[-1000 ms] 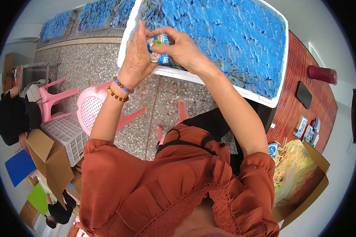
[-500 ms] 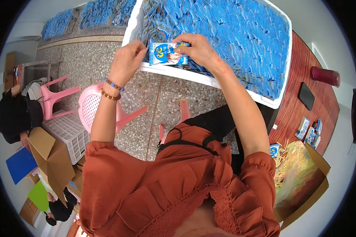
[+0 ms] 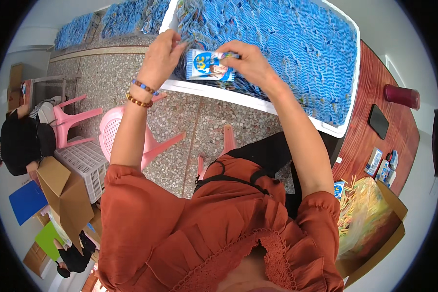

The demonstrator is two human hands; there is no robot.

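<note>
My right hand [image 3: 248,62] pinches a small blue-and-white packet [image 3: 209,66] by its right end, thumb on top. The packet lies flat, printed face up, above the near left part of a white foam box [image 3: 248,100]. Many standing packets [image 3: 282,48] with blue-striped edges fill that box in tight rows. Over the box's left end is my left hand [image 3: 161,57], apart from the packet, thumb and fingers drawn together. Whatever is between those fingertips, if anything, is too small to make out.
On the right, a reddish wooden table [image 3: 355,141] carries a dark red cup [image 3: 401,97], a black phone [image 3: 377,121] and an open carton [image 3: 399,199] with thin sticks. Pink plastic stools [image 3: 113,127] and a grey crate [image 3: 85,160] stand left. Two people work further left.
My left hand has moved up and away from the packet's left end, toward the box's far left part. The right hand still holds the packet, now slightly tilted.
</note>
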